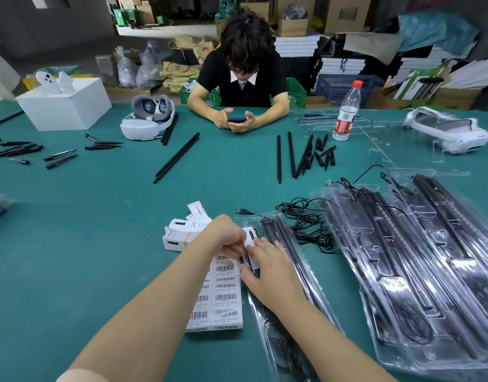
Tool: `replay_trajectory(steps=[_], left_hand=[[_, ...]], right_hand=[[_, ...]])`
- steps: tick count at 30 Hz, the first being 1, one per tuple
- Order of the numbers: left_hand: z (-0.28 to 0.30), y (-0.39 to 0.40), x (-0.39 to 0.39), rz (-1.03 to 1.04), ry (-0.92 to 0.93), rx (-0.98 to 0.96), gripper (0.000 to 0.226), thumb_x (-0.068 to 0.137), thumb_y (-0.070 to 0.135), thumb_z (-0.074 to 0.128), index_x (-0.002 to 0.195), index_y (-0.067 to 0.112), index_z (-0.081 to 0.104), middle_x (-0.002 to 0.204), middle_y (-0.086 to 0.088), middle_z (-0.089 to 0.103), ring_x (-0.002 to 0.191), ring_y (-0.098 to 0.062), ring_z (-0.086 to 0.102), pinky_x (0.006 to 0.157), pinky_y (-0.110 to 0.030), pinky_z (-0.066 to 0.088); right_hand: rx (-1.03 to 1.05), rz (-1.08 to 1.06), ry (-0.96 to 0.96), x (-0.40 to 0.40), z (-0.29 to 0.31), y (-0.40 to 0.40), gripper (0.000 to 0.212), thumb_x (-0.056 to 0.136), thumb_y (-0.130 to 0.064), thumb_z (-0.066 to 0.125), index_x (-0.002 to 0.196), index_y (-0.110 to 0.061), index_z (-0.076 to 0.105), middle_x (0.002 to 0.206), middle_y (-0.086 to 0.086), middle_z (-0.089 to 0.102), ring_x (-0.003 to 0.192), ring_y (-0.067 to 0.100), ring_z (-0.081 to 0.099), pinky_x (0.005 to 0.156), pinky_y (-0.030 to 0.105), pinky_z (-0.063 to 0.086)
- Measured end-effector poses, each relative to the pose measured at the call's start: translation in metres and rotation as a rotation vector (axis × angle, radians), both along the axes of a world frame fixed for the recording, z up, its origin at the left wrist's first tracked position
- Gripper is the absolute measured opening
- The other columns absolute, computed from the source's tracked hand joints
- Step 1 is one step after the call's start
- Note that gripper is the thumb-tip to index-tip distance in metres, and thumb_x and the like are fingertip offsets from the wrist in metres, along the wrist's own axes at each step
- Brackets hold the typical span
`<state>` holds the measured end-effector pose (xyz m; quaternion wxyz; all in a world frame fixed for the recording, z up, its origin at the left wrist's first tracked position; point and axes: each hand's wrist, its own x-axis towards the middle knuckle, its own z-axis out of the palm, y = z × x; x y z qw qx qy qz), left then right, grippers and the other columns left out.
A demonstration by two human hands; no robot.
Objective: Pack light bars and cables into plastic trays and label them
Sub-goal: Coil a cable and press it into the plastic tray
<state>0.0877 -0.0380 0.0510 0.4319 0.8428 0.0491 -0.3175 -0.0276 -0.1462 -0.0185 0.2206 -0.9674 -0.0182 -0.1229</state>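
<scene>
A clear plastic tray (pixel 298 260) holding black light bars lies in front of me on the green table. Over its left edge my left hand (pixel 223 238) pinches a small white card (pixel 249 239). My right hand (pixel 267 268) touches the same card from below, fingers resting on it and on the tray. A sheet of barcode labels (pixel 223 293) lies just left of the tray, partly under my arms. Beside it sits a bundle of white cards (pixel 182 235). Loose black cables (pixel 306 224) lie behind the tray.
Several packed trays (pixel 419 257) are stacked at the right. Loose black bars (pixel 176 158) and short black tips (pixel 324 155) lie mid-table. A person with a phone sits opposite. A water bottle (pixel 346 111), two headsets (pixel 146 119) and a white box (pixel 63 103) stand farther back.
</scene>
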Motion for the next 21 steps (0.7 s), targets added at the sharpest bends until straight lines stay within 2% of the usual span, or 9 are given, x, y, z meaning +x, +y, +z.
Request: replay_trajectory(steps=[1, 3, 5, 7, 8, 10, 13, 18, 21], left_hand=[[0.002, -0.002, 0.0, -0.043, -0.03, 0.067, 0.015, 0.089, 0.0, 0.053, 0.082, -0.006, 0.065, 0.067, -0.019, 0.072, 0.055, -0.026, 0.071, 0.047, -0.028, 0.056], [0.006, -0.006, 0.003, -0.177, -0.156, 0.27, 0.02, 0.087, 0.003, 0.052, 0.073, 0.0, 0.068, 0.061, -0.013, 0.071, 0.053, -0.024, 0.068, 0.056, -0.029, 0.06], [0.008, -0.009, 0.01, -0.309, -0.401, 0.562, 0.02, 0.086, 0.006, 0.055, 0.067, 0.009, 0.06, 0.065, -0.004, 0.07, 0.058, -0.022, 0.064, 0.064, -0.028, 0.058], [0.009, -0.008, 0.018, -0.317, -0.577, 0.726, 0.024, 0.086, 0.01, 0.061, 0.066, 0.013, 0.048, 0.075, -0.002, 0.061, 0.066, -0.023, 0.056, 0.06, -0.027, 0.047], [0.007, -0.007, 0.023, -0.304, -0.601, 0.734, 0.028, 0.087, 0.017, 0.066, 0.067, 0.014, 0.046, 0.077, -0.002, 0.059, 0.069, -0.023, 0.054, 0.058, -0.027, 0.043], [0.004, -0.004, 0.033, -0.307, -0.571, 0.657, 0.028, 0.087, 0.034, 0.071, 0.077, 0.013, 0.055, 0.086, -0.003, 0.062, 0.076, -0.024, 0.057, 0.062, -0.029, 0.045], [-0.009, -0.003, 0.044, -0.354, -0.503, 0.462, 0.036, 0.09, 0.04, 0.071, 0.11, 0.01, 0.069, 0.11, -0.005, 0.07, 0.099, -0.026, 0.064, 0.084, -0.033, 0.052], [-0.015, -0.011, 0.051, -0.378, -0.501, 0.403, 0.036, 0.09, 0.036, 0.071, 0.115, 0.009, 0.07, 0.117, -0.008, 0.068, 0.106, -0.027, 0.062, 0.082, -0.03, 0.045], [-0.017, -0.011, 0.056, -0.372, -0.414, 0.366, 0.036, 0.091, 0.035, 0.07, 0.109, 0.004, 0.071, 0.107, -0.009, 0.07, 0.094, -0.026, 0.062, 0.08, -0.034, 0.048]], right_hand=[[-0.009, -0.002, -0.005, 0.0, 0.001, 0.0, 0.059, 0.092, -0.058, 0.034, 0.132, -0.022, 0.059, 0.149, -0.001, 0.05, 0.144, 0.012, 0.035, 0.125, 0.033, 0.009], [-0.036, -0.002, 0.002, 0.0, 0.002, 0.0, 0.061, 0.092, -0.057, 0.034, 0.135, -0.021, 0.057, 0.151, -0.001, 0.048, 0.145, 0.013, 0.033, 0.125, 0.033, 0.008], [-0.08, 0.006, 0.032, 0.0, 0.001, 0.0, 0.06, 0.094, -0.056, 0.035, 0.14, -0.021, 0.053, 0.155, -0.001, 0.042, 0.148, 0.014, 0.028, 0.125, 0.035, 0.005], [-0.117, 0.011, 0.051, 0.0, 0.0, 0.0, 0.059, 0.096, -0.056, 0.037, 0.143, -0.023, 0.05, 0.157, -0.002, 0.039, 0.149, 0.014, 0.024, 0.125, 0.035, 0.003], [-0.126, 0.009, 0.054, 0.0, 0.0, 0.001, 0.061, 0.096, -0.057, 0.037, 0.144, -0.023, 0.048, 0.157, -0.003, 0.038, 0.149, 0.014, 0.023, 0.125, 0.035, 0.002], [-0.139, 0.006, 0.056, 0.0, 0.001, 0.002, 0.067, 0.093, -0.062, 0.036, 0.146, -0.022, 0.046, 0.157, -0.002, 0.038, 0.149, 0.015, 0.023, 0.124, 0.035, 0.001], [-0.158, 0.006, 0.061, 0.0, 0.001, 0.002, 0.074, 0.088, -0.066, 0.037, 0.146, -0.021, 0.046, 0.158, -0.001, 0.038, 0.15, 0.017, 0.023, 0.123, 0.035, 0.0], [-0.171, 0.003, 0.08, 0.002, 0.003, 0.003, 0.068, 0.09, -0.06, 0.04, 0.147, -0.022, 0.044, 0.159, -0.001, 0.036, 0.151, 0.016, 0.021, 0.122, 0.034, -0.003], [-0.194, 0.012, 0.117, 0.004, 0.007, 0.005, 0.065, 0.094, -0.052, 0.041, 0.15, -0.019, 0.039, 0.162, 0.001, 0.03, 0.152, 0.019, 0.018, 0.123, 0.038, -0.002]])
